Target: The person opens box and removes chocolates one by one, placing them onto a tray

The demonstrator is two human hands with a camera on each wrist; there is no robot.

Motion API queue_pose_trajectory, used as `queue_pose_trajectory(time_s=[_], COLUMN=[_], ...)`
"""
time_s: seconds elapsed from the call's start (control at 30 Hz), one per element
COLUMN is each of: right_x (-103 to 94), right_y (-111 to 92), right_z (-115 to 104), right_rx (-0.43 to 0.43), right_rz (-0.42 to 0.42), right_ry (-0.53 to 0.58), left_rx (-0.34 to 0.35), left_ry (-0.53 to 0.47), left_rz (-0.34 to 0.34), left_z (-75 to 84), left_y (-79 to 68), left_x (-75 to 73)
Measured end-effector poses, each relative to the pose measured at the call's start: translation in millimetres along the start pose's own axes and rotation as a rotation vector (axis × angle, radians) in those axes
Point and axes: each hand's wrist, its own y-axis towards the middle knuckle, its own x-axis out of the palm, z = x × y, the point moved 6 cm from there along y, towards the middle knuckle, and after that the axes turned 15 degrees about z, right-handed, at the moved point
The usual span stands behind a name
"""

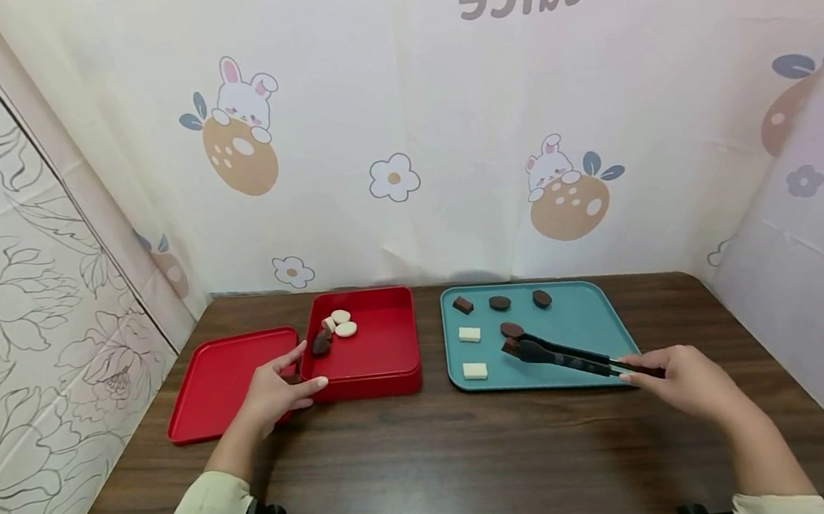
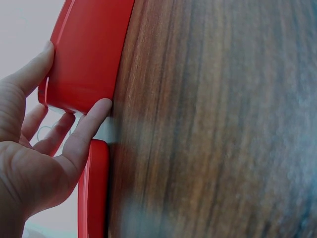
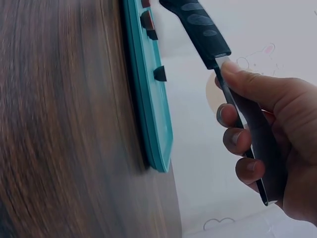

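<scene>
My right hand (image 1: 689, 383) grips a pair of black tongs (image 1: 566, 356), thumb on one side and fingers curled round the other. At the tongs' tips is a small brown chocolate piece (image 1: 510, 346), over the teal tray (image 1: 584, 318). A round brown piece (image 1: 512, 329) lies right beside them. With fairly straight fingers, my left hand (image 1: 275, 393) touches the near left corner of a red box (image 1: 383, 339); in the left wrist view its thumb lies at the rim, its fingers along the side. White ovals (image 1: 346, 329) and dark pieces (image 1: 321, 342) sit inside the box's left part.
Left of the box lies a flat red lid (image 1: 225, 385), partly behind my left hand. On the tray are white rectangular pieces (image 1: 470, 335), a brown block (image 1: 463, 305) and dark ovals (image 1: 500, 303). Everything stands on a dark wooden table (image 1: 433, 456), with a printed curtain (image 1: 396, 108) behind.
</scene>
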Motion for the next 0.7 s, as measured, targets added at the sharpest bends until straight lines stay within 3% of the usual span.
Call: queue_pose_trajectory(time_s=[0.4,0.7], right_x=[3.3,2.2], right_y=[-5.1,-4.3], right_z=[12.8,12.9], right_rx=[0.018,-0.004], right_rz=[-0.096,-0.103], right_ry=[-0.053,-0.082], left_rx=[-0.007,-0.007], left_ry=[-0.008,-0.002], left_rz=[-0.004,0.002], left_z=[-1.3,0.3], left_y=[-0.1,0.7], left_x=[0.2,0.2])
